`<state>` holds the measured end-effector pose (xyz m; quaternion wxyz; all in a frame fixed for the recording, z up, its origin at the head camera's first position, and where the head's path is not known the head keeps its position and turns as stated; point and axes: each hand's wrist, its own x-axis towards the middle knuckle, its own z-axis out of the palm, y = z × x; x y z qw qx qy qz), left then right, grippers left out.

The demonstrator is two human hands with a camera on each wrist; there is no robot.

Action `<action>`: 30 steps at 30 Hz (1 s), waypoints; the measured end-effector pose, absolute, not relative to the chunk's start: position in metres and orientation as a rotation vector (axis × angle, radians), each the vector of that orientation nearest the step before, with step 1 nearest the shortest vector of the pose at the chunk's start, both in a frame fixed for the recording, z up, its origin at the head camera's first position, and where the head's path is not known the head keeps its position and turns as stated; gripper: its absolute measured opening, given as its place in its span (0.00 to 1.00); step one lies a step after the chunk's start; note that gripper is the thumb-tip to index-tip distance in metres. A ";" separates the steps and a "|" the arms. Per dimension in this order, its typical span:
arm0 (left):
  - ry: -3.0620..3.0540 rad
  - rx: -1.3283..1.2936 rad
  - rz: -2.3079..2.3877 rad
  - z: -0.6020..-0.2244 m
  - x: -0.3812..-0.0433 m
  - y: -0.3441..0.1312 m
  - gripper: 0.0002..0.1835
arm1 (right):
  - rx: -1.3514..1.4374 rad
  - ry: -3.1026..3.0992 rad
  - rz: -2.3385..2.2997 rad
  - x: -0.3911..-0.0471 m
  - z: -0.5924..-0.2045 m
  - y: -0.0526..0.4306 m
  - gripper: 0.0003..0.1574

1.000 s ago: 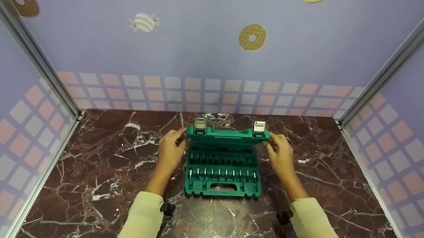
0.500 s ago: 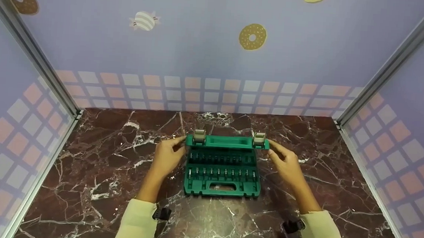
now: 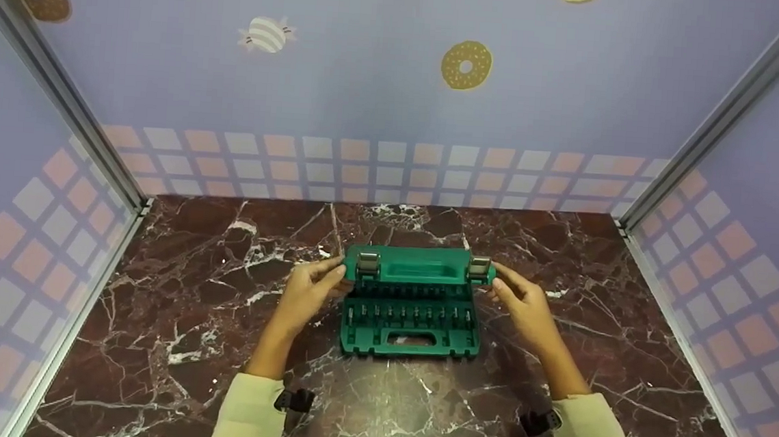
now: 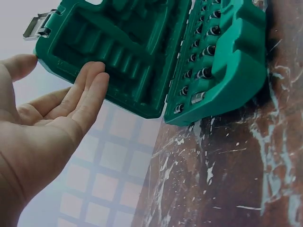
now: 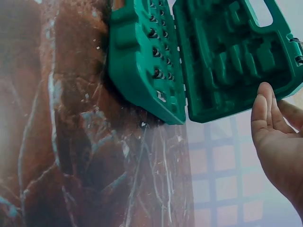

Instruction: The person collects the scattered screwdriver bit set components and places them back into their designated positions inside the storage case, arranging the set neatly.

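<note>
A green plastic tool case (image 3: 409, 345) lies partly open on the table, with rows of small metal socket-like pieces (image 4: 204, 73) in its base. Its lid (image 3: 421, 262) tilts up over the back row and carries two metal latches (image 3: 368, 264) along its free edge. My left hand (image 3: 307, 291) holds the lid's left corner, thumb at the edge and fingertips (image 4: 98, 75) against the inner side. At the opposite corner my right hand (image 3: 523, 310) grips the lid in the same manner, its fingertips (image 5: 265, 92) showing by the inside. The lid hides part of the back row.
The case stands on a dark red marbled table (image 3: 204, 315). Behind it rises a lilac wall (image 3: 371, 94) with a checked band, and side panels with metal rails (image 3: 728, 84) flank the table. Each wrist wears a small black camera (image 3: 294, 400).
The lid has come forward and down over the base, with both hands at its corners. Its outer face now shows in the head view and less of the back row is visible.
</note>
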<state>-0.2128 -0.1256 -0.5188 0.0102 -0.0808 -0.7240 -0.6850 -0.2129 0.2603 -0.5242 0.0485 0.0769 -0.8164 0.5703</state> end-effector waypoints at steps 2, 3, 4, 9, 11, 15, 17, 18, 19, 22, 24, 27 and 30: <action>-2.248 -0.235 -2.157 -0.521 -0.212 -0.123 0.23 | 0.227 -2.492 1.746 -0.212 -0.528 0.261 0.26; -2.243 -0.226 -2.166 -0.522 -0.212 -0.122 0.23 | 0.224 -2.493 1.749 -0.211 -0.529 0.261 0.26; -2.237 -0.213 -2.172 -0.523 -0.212 -0.121 0.23 | 0.221 -2.492 1.753 -0.211 -0.531 0.262 0.26; -2.222 -0.156 -2.212 -0.528 -0.211 -0.117 0.23 | 0.247 -2.527 1.727 -0.210 -0.537 0.262 0.28; -2.232 -0.127 -2.233 -0.528 -0.210 -0.116 0.24 | 0.275 -2.544 1.733 -0.211 -0.540 0.263 0.29; -2.280 -0.060 -2.267 -0.531 -0.207 -0.115 0.25 | 0.379 -2.555 1.787 -0.211 -0.547 0.265 0.31; -2.305 -0.029 -2.281 -0.533 -0.204 -0.115 0.26 | 0.416 -2.559 1.841 -0.210 -0.551 0.265 0.32; -2.322 -0.029 -2.285 -0.533 -0.203 -0.115 0.27 | 0.418 -2.560 1.876 -0.209 -0.552 0.265 0.32; -2.338 -0.029 -2.290 -0.534 -0.201 -0.115 0.28 | 0.405 -2.560 1.913 -0.208 -0.554 0.264 0.32; -2.388 -0.032 -2.293 -0.535 -0.198 -0.115 0.30 | 0.319 -2.540 2.032 -0.205 -0.557 0.260 0.33; -2.419 -0.043 -2.294 -0.536 -0.197 -0.115 0.32 | 0.245 -2.509 2.113 -0.204 -0.559 0.257 0.34; -2.442 -0.038 -2.301 -0.536 -0.197 -0.114 0.34 | 0.166 -2.473 2.194 -0.202 -0.561 0.252 0.36; -2.451 -0.043 -2.312 -0.537 -0.197 -0.113 0.36 | 0.113 -2.466 2.227 -0.199 -0.562 0.249 0.36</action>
